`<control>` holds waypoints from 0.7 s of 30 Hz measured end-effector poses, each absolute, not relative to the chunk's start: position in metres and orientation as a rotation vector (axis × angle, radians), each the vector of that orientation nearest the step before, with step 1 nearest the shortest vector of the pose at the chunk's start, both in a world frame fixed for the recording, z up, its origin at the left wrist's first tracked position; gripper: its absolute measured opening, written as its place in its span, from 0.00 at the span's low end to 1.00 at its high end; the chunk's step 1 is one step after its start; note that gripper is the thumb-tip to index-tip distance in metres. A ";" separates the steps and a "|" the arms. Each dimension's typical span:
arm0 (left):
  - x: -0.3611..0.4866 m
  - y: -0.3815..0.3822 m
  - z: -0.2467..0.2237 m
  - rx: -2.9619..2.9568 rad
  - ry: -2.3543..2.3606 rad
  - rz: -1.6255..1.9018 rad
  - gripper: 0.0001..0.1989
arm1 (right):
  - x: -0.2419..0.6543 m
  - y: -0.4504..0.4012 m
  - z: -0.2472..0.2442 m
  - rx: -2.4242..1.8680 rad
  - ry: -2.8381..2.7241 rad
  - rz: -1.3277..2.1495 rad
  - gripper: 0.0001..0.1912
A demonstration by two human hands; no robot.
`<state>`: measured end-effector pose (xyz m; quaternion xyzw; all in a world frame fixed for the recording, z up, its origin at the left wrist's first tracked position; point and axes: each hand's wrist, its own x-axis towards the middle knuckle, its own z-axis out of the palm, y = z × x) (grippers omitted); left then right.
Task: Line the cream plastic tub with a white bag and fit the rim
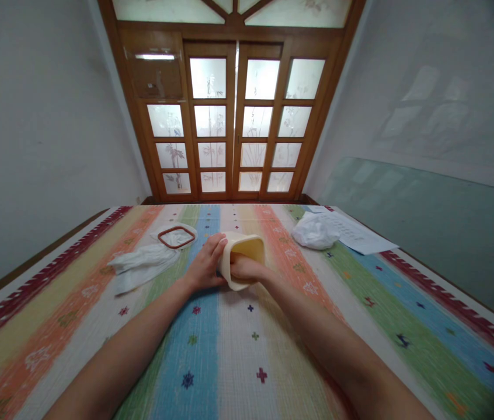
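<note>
A cream-coloured, square-mouthed container [257, 248] is tipped on its side over the striped cloth, its opening towards me. My left hand [207, 262] grips it from the left, fingers against its outer wall. Inside the opening is my right hand [244, 268], entering from the right; its fingertips are hidden in the container, and whether they hold anything does not show. To the left lie a rounded square ring with a reddish-brown rim [177, 229] and a crumpled white plastic bag [142, 263].
The striped cloth [194, 350] covers the table. A crumpled white bag [315, 231] lies at the right, beside printed paper sheets [361, 234]. Beyond the table's far edge stand wooden doors with glass panes [232, 122]; walls rise on both sides.
</note>
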<state>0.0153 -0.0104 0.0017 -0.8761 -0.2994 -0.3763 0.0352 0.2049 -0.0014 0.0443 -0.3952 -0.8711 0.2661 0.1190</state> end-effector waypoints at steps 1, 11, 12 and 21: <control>0.015 -0.010 0.001 -2.690 -0.933 -1.151 0.61 | 0.206 -0.003 0.046 -1.153 -2.564 0.778 0.20; 0.008 -0.001 -0.001 -2.668 -1.065 -1.252 0.63 | 0.210 -0.025 0.102 -1.144 -2.903 0.366 0.15; 0.008 0.000 0.000 -2.679 -1.069 -1.265 0.61 | 0.214 -0.031 0.113 -1.094 -2.935 0.377 0.14; 0.004 0.003 0.000 -2.674 -1.124 -1.347 0.61 | 0.221 -0.056 0.134 -0.995 -2.835 0.250 0.13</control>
